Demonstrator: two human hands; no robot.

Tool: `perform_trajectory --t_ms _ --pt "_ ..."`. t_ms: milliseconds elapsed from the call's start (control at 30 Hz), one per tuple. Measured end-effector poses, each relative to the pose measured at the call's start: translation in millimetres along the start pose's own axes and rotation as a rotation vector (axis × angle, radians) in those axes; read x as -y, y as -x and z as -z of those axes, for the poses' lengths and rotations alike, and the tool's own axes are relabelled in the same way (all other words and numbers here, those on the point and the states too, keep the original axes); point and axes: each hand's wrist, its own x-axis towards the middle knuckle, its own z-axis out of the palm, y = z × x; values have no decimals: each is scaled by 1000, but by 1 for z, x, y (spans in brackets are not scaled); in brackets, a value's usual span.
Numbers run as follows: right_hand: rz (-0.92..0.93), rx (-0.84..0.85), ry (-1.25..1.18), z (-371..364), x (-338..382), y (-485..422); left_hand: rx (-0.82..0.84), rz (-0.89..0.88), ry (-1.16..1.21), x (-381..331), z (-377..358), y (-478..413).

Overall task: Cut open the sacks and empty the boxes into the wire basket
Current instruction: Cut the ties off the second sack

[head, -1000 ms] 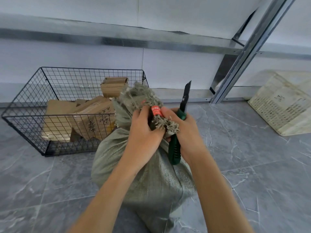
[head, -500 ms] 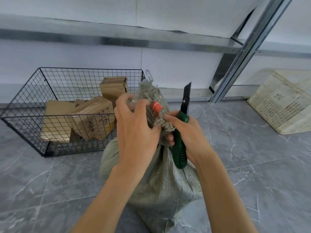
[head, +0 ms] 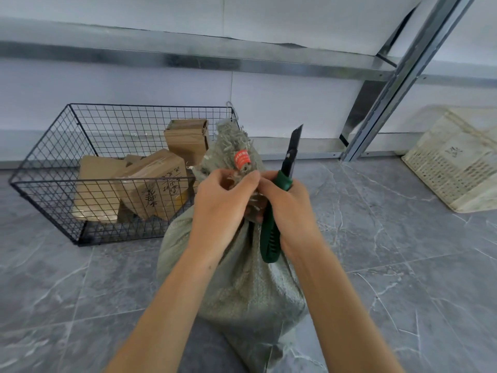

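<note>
Woven sack [head: 242, 286]: stood upright on the grey tile floor [head: 403, 265], just beside the near corner of the wire basket [head: 53, 200]. Its neck is bunched and bound with a red tag [head: 241, 159], so it is judged not yet cut open.
Left hand [head: 223, 208]: curled round the gathered neck just below the tag, seemingly to keep the mouth steady and taut.
Right hand [head: 290, 208]: wrapped round the green handle of the knife [head: 270, 238], with fingertips laid against the neck. The blade is extended and pointed up, away from both hands, probably for safety.
Basket contents: several cardboard boxes [head: 153, 184] are already held inside.
Risk: the left fingers are kept close to the likely cut line.
</note>
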Motion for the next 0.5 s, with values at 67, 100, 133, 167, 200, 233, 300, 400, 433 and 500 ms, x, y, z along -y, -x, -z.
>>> perform_trajectory --t_ms 67,100,133,167,200,233,300,400,433,500 --pt "-12 -20 -30 -8 0 -1 -41 4 48 1 9 -3" --pt "-14 -23 -48 -12 0 -1 -57 -6 72 0 12 -4" --pt "-17 -26 -63 -16 0 -1 -71 -18 92 -1 16 -4" --pt "-23 -27 -83 -20 1 -2 -88 -31 109 -2 18 -5" --pt "-29 -29 -102 -24 2 -2 -109 -43 121 -3 21 -6" --pt "-35 -28 -116 -27 2 -2 -134 -49 124 -3 24 -7" --pt "-30 -42 -117 -31 3 -2 -171 -54 112 -2 28 -10" --pt "34 -95 -10 -35 1 -2 -193 -73 71 3 34 -14" --pt "62 -118 44 -36 0 -2 -208 -98 38 5 35 -14" --pt "96 -144 132 -37 -3 -2 -252 -170 -88 9 38 -15"
